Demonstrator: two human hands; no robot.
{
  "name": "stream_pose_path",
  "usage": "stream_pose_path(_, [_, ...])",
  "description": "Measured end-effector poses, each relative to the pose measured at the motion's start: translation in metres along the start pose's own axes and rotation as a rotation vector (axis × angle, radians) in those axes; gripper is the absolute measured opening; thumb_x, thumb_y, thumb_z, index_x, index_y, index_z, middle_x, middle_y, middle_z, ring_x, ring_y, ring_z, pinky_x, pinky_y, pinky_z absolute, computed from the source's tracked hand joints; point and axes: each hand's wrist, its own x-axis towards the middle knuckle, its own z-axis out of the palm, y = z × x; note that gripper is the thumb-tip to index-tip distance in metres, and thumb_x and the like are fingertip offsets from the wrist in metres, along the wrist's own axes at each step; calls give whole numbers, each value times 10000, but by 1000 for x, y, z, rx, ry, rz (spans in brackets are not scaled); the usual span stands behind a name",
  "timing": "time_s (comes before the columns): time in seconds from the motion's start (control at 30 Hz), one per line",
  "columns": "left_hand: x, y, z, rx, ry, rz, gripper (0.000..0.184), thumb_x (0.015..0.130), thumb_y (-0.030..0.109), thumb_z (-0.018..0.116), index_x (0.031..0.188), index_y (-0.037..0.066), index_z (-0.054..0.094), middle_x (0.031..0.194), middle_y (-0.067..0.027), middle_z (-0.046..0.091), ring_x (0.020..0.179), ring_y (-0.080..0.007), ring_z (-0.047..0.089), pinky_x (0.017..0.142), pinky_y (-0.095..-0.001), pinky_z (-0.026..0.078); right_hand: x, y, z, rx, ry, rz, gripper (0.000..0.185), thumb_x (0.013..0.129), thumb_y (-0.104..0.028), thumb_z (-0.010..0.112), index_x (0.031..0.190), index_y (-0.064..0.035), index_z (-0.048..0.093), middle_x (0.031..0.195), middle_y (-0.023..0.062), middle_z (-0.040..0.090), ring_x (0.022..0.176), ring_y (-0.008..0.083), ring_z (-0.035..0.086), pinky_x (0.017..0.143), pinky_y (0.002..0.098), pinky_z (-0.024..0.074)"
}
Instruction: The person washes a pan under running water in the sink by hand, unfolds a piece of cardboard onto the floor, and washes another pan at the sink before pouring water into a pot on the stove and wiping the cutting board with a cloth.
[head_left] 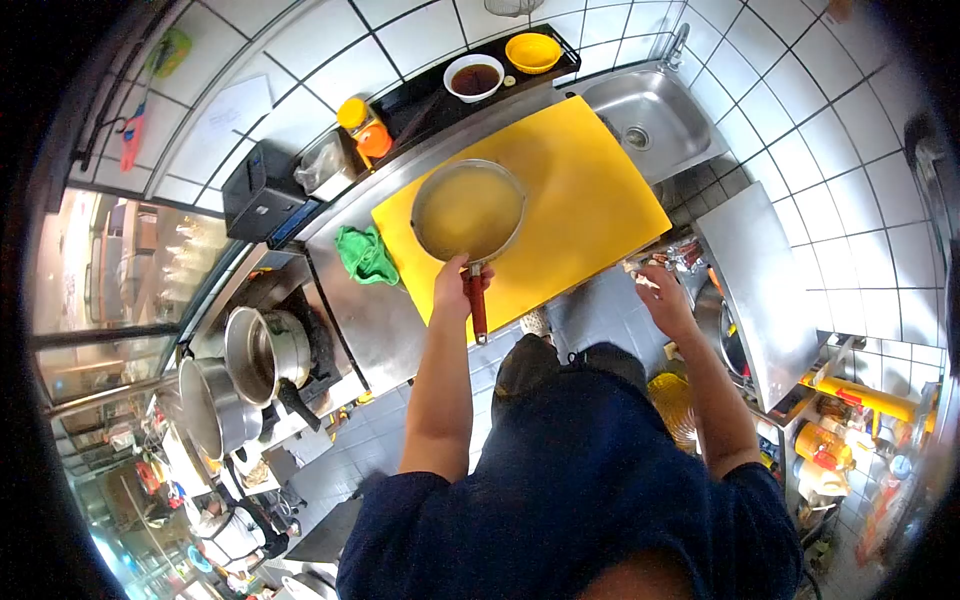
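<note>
Head view, single: we look from the wearer's head, forward and steeply down, close above the torso (560,480) at lower centre; wide, round-edged frame, worktop (372,325) within reach at upper centre, floor between.

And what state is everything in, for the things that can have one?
Pan: uncovered, cloudy liquid inside
Left hand: closed on the pan's handle
Right hand: partly open, nothing visible in its grip
Green cloth: crumpled
White bowl: uncovered, dark liquid inside
Yellow board: lying flat
Stove pot: uncovered
</note>
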Motion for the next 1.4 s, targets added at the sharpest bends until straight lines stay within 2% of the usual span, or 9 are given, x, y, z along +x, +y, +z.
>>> stream_pose_path(0.07, [-36, -13, -11, 139, -23, 20, 258, 924, 180, 522, 1108, 0, 528, 831, -175, 662, 613, -258, 628, 507, -333, 507, -21, -2, 0, 19, -31, 77, 362, 920, -185, 675, 1243, -47, 589, 1308, 178, 585, 1198, 307, 585, 961, 394, 509])
stream_pose_path(0.1, [26, 25, 33, 144, -56, 87, 250, 915, 168, 509, 1096, -3, 533, 817, -171, 660, 591, -244, 614, 491, -330, 494, 66, -11, -12, 19, 5, 3, 359, 924, -185, 670, 1241, -40, 588, 1307, 177, 583, 1204, 306, 580, 959, 392, 509])
stream_pose_path(0.33, [3, 18, 36, 225, 87, 81, 238, 882, 124, 465, 1071, 0, 539, 774, -163, 648, 477, -188, 546, 408, -317, 443, 116, -36, -7, 147, -111, -97, 364, 939, -169, 648, 1257, -8, 577, 1311, 178, 568, 1169, 319, 600, 972, 387, 504])
stream_pose_path(0.43, [-10, 21, 61, 268, 123, 84, 235, 881, 116, 460, 1075, 1, 528, 765, -160, 642, 454, -186, 531, 389, -312, 427, 149, -51, -17, 89, -142, -220, 310, 960, -120, 620, 1237, 13, 581, 1276, 154, 585, 1157, 239, 606, 924, 326, 529])
stream_pose_path(0.53, [-16, 21, 94, 263, 135, 110, 234, 882, 105, 454, 1079, -5, 514, 760, -159, 638, 448, -183, 522, 385, -304, 418, 183, -61, -23, 206, -179, -312, 311, 949, -103, 618, 1238, 8, 586, 1264, 164, 601, 1154, 268, 610, 961, 350, 508])
stream_pose_path(0.73, [-11, 8, 178, 271, 119, 72, 236, 888, 98, 440, 1089, -5, 507, 789, -165, 632, 442, -171, 491, 392, -287, 406, 234, -112, -64, -4, -281, -598, 313, 934, -76, 574, 1239, -8, 602, 1257, 194, 617, 1173, 336, 593, 1009, 416, 466])
stream_pose_path(1.03, [36, -18, 319, 315, -37, -76, 222, 935, 103, 415, 1122, 14, 493, 804, -153, 620, 458, -178, 514, 397, -289, 406, 317, -108, -90, -375, -725, -393, 397, 933, -75, 476, 1312, -29, 586, 1230, 220, 638, 1086, 405, 618, 964, 443, 475])
stream_pose_path(1.27, [92, -37, 412, 389, -97, -132, 202, 933, 138, 522, 1109, 64, 457, 779, -150, 617, 450, -185, 524, 387, -315, 403, 373, -52, -121, -12, -649, -60, 445, 937, -87, 448, 1371, -54, 542, 1315, 245, 583, 1176, 400, 581, 1014, 422, 448])
stream_pose_path(1.4, [127, -51, 447, 447, -146, -128, 245, 924, 144, 525, 1138, 77, 427, 762, -133, 587, 469, -192, 541, 394, -314, 427, 395, -24, -146, -81, -502, -28, 449, 938, -118, 468, 1378, -44, 523, 1318, 252, 577, 1208, 407, 558, 1041, 419, 429])
